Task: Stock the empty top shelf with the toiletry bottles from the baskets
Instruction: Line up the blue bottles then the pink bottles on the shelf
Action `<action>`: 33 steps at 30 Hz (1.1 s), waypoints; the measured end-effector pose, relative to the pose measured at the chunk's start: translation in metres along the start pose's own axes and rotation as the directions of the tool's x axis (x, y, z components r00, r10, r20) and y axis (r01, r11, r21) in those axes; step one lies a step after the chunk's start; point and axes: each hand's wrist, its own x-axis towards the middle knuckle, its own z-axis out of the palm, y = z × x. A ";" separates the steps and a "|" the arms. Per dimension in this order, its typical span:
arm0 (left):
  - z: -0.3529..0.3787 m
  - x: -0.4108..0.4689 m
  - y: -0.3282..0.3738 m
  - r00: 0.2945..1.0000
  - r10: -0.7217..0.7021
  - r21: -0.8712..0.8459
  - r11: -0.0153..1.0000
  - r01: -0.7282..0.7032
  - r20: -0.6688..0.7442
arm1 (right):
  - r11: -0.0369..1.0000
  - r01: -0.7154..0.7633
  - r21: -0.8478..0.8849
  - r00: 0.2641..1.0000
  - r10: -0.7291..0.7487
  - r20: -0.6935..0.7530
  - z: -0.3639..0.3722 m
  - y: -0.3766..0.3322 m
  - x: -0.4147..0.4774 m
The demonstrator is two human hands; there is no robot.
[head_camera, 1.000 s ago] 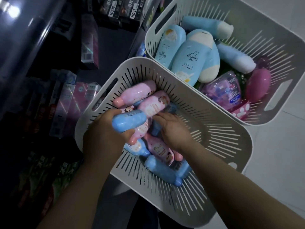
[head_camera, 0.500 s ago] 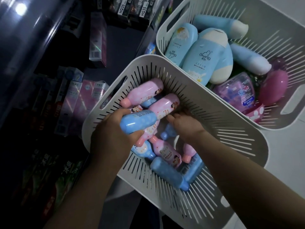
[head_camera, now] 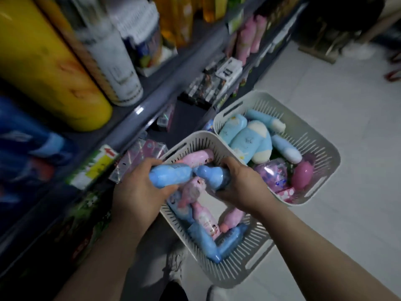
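Note:
My left hand (head_camera: pixel 136 192) grips a small blue bottle (head_camera: pixel 169 175) and a pink bottle (head_camera: pixel 192 191) that hangs below it. Beside it, my right hand (head_camera: pixel 243 185) grips another blue bottle (head_camera: pixel 211 173). Both hands are raised above the near white slotted basket (head_camera: pixel 234 266), which holds several small pink and blue bottles. Behind it on the floor, a second white basket (head_camera: pixel 323 148) holds larger light-blue bottles, a purple pouch and a pink bottle. The top shelf is out of view.
Grey store shelving (head_camera: pixel 138 114) runs along the left, stocked with a big yellow bottle (head_camera: pixel 47 68), a white bottle (head_camera: pixel 112 55), blue packs and boxed goods lower down. Pale tiled floor (head_camera: pixel 325 224) spreads to the right. My knees show below the near basket.
My right hand has taken a blue bottle out of the near basket. Both hands have lifted clear of it, and my view has risen and pulled back, so the shelves show.

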 end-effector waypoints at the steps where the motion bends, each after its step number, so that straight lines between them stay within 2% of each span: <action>1: -0.016 -0.010 0.009 0.999 0.007 -0.003 1.000 -0.007 -0.033 | 1.000 0.019 0.017 1.000 -0.019 -0.017 -0.018 -0.016 -0.006; 6: -0.097 -0.061 0.050 0.982 0.004 -0.030 1.000 -0.010 -0.187 | 0.982 0.160 0.097 0.985 -0.153 -0.075 -0.094 -0.095 -0.046; 11: -0.182 -0.115 0.090 0.930 -0.003 -0.025 1.000 -0.007 -0.367 | 0.945 0.303 0.125 0.950 -0.288 -0.122 -0.158 -0.167 -0.085; 18: -0.291 -0.192 0.114 0.833 -0.060 -0.190 0.980 -0.055 -0.550 | 0.833 0.495 0.249 0.869 -0.463 -0.177 -0.226 -0.266 -0.134; 24: -0.380 -0.239 0.112 0.739 -0.085 -0.248 0.962 -0.114 -0.668 | 0.732 0.613 0.295 0.789 -0.579 -0.203 -0.256 -0.362 -0.165; 33: -0.507 -0.285 0.076 0.592 -0.087 -0.184 0.977 -0.106 -0.801 | 0.579 0.733 0.357 0.668 -0.713 -0.216 -0.258 -0.503 -0.186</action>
